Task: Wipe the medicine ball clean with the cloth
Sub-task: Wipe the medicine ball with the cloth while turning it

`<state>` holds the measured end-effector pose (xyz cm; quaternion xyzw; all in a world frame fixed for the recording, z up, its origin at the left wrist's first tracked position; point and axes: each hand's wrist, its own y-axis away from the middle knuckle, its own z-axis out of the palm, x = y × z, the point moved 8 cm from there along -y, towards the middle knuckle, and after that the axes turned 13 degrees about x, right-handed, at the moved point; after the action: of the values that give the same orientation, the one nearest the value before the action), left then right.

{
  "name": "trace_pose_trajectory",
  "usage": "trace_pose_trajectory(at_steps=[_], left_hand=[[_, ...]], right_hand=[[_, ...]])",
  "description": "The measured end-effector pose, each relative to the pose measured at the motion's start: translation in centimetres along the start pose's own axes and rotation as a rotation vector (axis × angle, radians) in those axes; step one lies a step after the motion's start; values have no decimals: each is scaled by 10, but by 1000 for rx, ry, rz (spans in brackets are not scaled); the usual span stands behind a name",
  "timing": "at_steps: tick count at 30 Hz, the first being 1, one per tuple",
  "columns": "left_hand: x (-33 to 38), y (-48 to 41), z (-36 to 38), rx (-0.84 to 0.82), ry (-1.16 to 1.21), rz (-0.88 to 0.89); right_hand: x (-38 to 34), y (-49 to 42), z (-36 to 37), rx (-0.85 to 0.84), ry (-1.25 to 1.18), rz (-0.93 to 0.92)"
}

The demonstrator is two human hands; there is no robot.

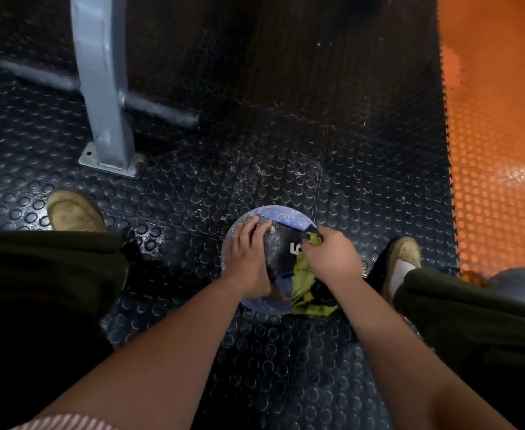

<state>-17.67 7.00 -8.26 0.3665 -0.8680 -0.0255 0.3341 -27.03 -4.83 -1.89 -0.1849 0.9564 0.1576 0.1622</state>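
Note:
A blue and black medicine ball [281, 218] with a white number on it sits on the dark studded floor between my feet. My left hand [249, 259] lies flat on the ball's left side, fingers straight and spread over the top. My right hand [329, 252] grips a yellow-green cloth [306, 287] against the ball's right side. The cloth hangs down below my fist and covers the ball's lower right part.
A grey metal post [106, 97] on a bolted foot plate stands at the back left, with a crossbar low over the floor. An orange studded mat [497, 150] runs along the right. A second blue ball [522, 282] shows at my right knee. My shoes [75, 211] flank the ball.

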Motion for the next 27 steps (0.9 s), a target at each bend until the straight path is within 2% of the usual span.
trace_pose_trajectory(at_steps=[4, 10, 14, 20, 24, 27], left_hand=[[-2, 3, 0, -14, 49, 35], [-2, -4, 3, -82, -61, 36], [1, -2, 7, -138, -82, 46], [-3, 4, 4, -97, -34, 89], [0, 4, 8, -120, -143, 83], [-3, -1, 1, -54, 27, 72]], right_hand=[[-32, 11, 12, -59, 71, -163], [-6, 2, -2, -14, 33, -61], [-19, 6, 0, -17, 149, -168], [-55, -8, 8, -81, 220, -248], [-77, -20, 15, -115, 272, -295], [-72, -9, 12, -108, 244, -268]])
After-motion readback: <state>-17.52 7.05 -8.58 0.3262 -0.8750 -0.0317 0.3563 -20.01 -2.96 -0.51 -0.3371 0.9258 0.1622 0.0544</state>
